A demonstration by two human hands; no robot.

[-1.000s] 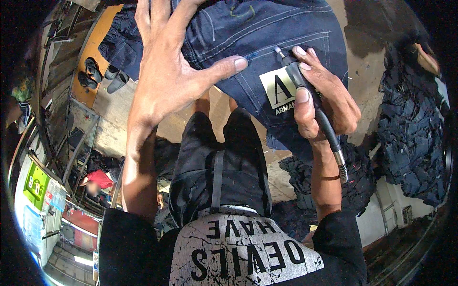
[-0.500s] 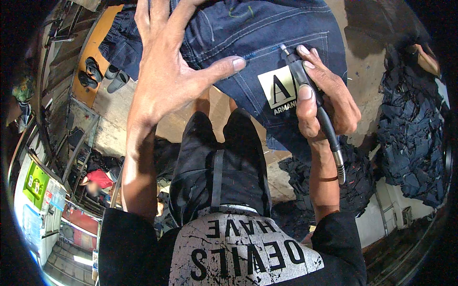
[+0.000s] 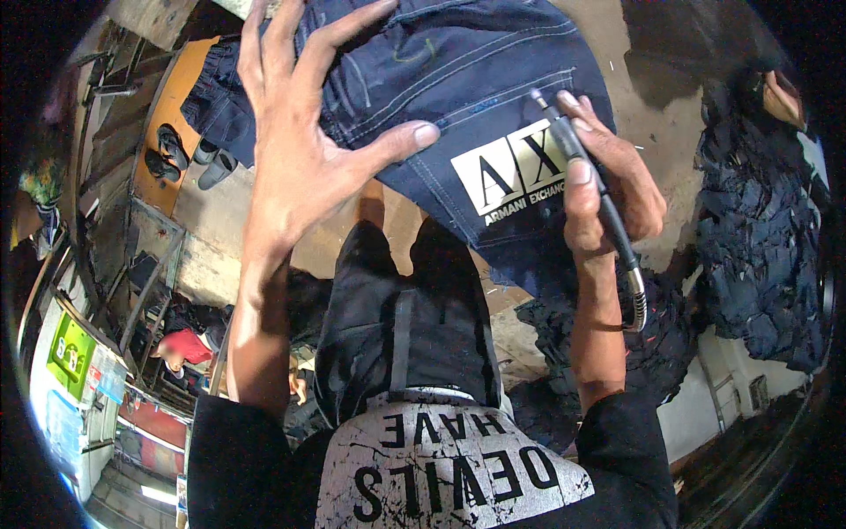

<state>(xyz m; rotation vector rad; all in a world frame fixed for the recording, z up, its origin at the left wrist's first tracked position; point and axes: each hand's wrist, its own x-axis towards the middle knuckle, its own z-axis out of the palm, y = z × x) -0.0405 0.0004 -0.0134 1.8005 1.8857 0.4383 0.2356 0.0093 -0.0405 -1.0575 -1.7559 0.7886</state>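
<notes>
Dark blue denim trousers [image 3: 511, 53] with pale stitching stretch out in front of me, a pocket facing up. On the pocket is a cream printed patch [image 3: 502, 181], and a small bright blue mark [image 3: 483, 106] shows along its stitched edge. My left hand [image 3: 304, 163] lies spread over the denim at left, thumb beside the pocket, holding nothing. In my right hand [image 3: 612, 181] is a black rotary tool handpiece [image 3: 589, 163], gripped like a pen. Its metal tip points at the pocket's upper edge, right of the blue mark; whether it touches cannot be seen.
Heaps of dark cloth pieces [image 3: 758, 238] rise at the right, near another person's arm [image 3: 782, 99]. At the left are dark sandals [image 3: 167, 152], grey slippers [image 3: 214, 166] and another dark garment [image 3: 216, 101]. A person in red [image 3: 188, 346] is farther off at lower left.
The denim and my left hand have shifted slightly left. The handpiece tip has moved right along the pocket edge, away from the blue mark, uncovering more of the patch.
</notes>
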